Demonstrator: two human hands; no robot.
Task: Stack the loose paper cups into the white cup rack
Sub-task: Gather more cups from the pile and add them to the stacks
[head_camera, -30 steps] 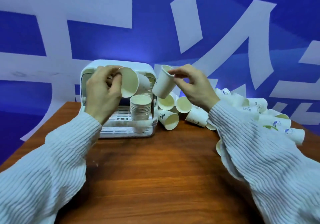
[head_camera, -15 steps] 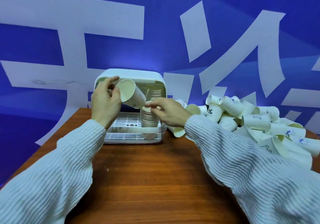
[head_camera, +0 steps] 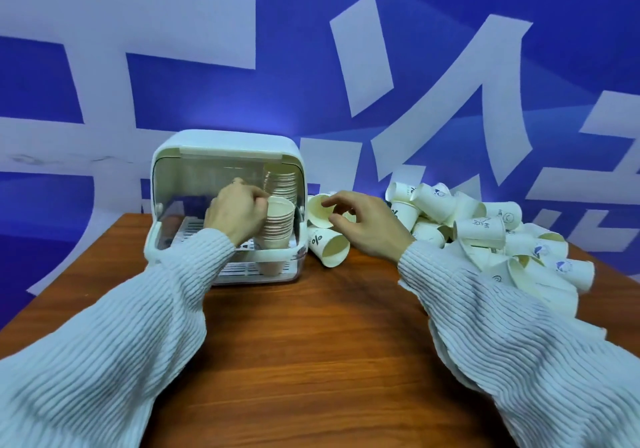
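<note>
Now left hand (head_camera: 239, 212) grips top cup (head_camera: 280, 208) (rack (head_camera: 225, 142)).

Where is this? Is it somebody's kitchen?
Probably not a kitchen. It looks like a staged demo spot: a big blue printed backdrop, a bare wooden table, a heap of loose paper cups and a white cup rack.

The scene is evenly and fairly brightly lit, with a cool blue cast from the backdrop (head_camera: 311, 49), which shows a paler glow just above the white cup rack (head_camera: 225, 142). Soft dark shadows lie on the wooden surface (head_camera: 311, 343) under and between both sleeves, so light seems to come from above. The surface carries a faint sheen near its middle. Wide-angle distortion curves the backdrop lettering and stretches the sleeves at the lower corners. The picture is slightly soft throughout; print on the loose paper cups (head_camera: 485, 229) is barely legible.
</note>
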